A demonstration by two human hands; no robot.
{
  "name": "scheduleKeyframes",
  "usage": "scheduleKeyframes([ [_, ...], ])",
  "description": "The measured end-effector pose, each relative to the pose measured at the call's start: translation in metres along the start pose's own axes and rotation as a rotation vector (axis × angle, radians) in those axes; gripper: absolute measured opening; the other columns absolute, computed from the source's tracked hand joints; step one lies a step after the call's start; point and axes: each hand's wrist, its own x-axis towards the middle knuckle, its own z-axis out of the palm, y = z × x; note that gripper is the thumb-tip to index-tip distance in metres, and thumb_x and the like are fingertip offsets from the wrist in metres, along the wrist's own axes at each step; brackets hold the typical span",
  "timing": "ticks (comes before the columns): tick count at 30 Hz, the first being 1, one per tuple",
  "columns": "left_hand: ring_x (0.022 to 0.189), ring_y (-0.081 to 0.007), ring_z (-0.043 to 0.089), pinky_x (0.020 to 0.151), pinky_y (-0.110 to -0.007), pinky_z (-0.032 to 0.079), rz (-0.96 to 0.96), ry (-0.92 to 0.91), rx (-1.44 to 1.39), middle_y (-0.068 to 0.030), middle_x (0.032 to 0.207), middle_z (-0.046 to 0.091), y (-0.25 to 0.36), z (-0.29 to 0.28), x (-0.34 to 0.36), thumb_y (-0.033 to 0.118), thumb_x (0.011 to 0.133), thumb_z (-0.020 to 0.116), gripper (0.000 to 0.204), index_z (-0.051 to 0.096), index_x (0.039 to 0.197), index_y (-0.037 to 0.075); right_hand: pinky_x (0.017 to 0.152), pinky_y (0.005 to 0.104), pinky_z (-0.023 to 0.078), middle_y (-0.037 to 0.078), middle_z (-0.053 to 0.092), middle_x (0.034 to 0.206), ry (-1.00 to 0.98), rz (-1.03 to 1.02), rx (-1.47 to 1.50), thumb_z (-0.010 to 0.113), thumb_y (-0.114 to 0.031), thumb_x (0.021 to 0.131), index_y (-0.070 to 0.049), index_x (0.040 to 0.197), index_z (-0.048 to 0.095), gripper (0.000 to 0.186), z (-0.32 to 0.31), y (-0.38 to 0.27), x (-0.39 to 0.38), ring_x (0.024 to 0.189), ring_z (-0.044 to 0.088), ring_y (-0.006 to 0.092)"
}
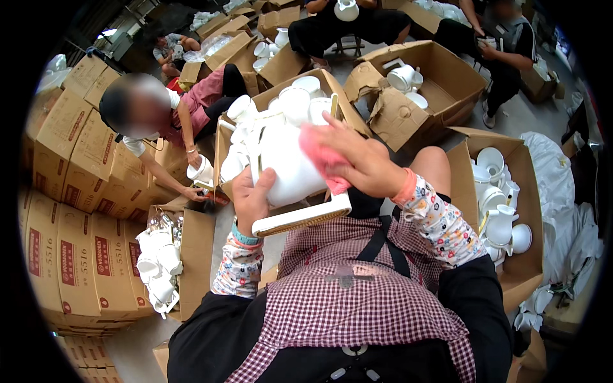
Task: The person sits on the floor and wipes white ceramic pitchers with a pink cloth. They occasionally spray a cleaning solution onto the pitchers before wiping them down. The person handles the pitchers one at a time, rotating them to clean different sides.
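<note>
A glossy white pot (285, 159) is tilted on its side over my lap. Along its near side runs a straight white bar (305, 216) with a gold, ribbed-looking edge; whether this is its handle I cannot tell. My left hand (251, 196) grips the pot at its lower left, thumb on the white wall. A pink cloth (321, 156) lies bunched under my right hand (365, 161), which presses it against the pot's right side. Just beyond, an open carton (260, 97) is filled with white pots and jugs (295, 104).
An open carton (456, 167) of white jugs (500, 223) stands at my right, another carton (191, 255) at my left. Stacked closed cartons (70, 147) line the left side. A co-worker (182, 121) reaches toward a white vessel nearby; other people sit farther back among boxes (440, 83).
</note>
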Motion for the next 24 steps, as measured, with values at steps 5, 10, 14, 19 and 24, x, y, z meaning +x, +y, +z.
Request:
scheduleKeyframes([
  [5,0.069,-0.009,0.055,0.06,-0.024,0.043,0.129,-0.229,0.156,-0.0037,0.078,0.064,0.021,0.021,-0.011,0.027,0.092,0.064,0.035,0.065,0.095,-0.008,0.088,0.0301,0.048,0.017,0.066,0.109,-0.253,0.722,0.757,0.052,-0.026,0.097,0.004,0.124,0.056,0.041,-0.002,0.068,-0.002,0.097,0.062,0.0199],
  [10,0.07,-0.0092,0.056,0.062,-0.024,0.044,0.109,-0.156,0.181,-0.0053,0.081,0.066,0.013,0.017,-0.014,0.03,0.089,0.068,0.04,0.064,0.097,-0.009,0.082,0.0254,0.051,0.014,0.067,0.104,-0.221,0.686,0.534,0.051,-0.027,0.098,0.002,0.123,0.058,0.039,0.003,0.071,-0.015,0.092,0.064,0.0168],
  [14,0.073,-0.0086,0.056,0.064,-0.023,0.046,0.103,-0.014,0.213,-0.0045,0.086,0.066,-0.004,0.02,-0.008,0.028,0.093,0.065,0.037,0.063,0.103,-0.008,0.094,0.0359,0.049,0.01,0.059,0.129,0.017,0.334,0.11,0.058,-0.016,0.089,-0.004,0.131,0.054,0.044,-0.007,-0.002,-0.004,0.116,0.058,0.0268],
  [19,0.081,-0.0097,0.06,0.07,-0.022,0.048,0.002,-0.093,-0.078,-0.0088,0.096,0.067,-0.006,0.028,0.01,0.033,0.096,0.059,0.045,0.059,0.113,-0.009,0.108,0.037,0.036,0.012,0.046,0.141,-0.056,-0.185,-0.294,0.055,-0.011,0.088,-0.005,0.137,0.046,0.051,0.011,-0.024,-0.008,0.128,0.046,0.0301],
  [24,0.083,-0.014,0.063,0.073,-0.025,0.05,-0.07,-0.132,-0.058,-0.0107,0.099,0.067,-0.012,0.031,-0.002,0.03,0.098,0.055,0.044,0.056,0.118,-0.01,0.08,0.032,0.05,0.012,0.064,0.103,-0.209,0.573,0.106,0.035,-0.028,0.102,-0.002,0.138,0.042,0.045,-0.019,0.008,0.003,0.086,0.065,0.0229],
])
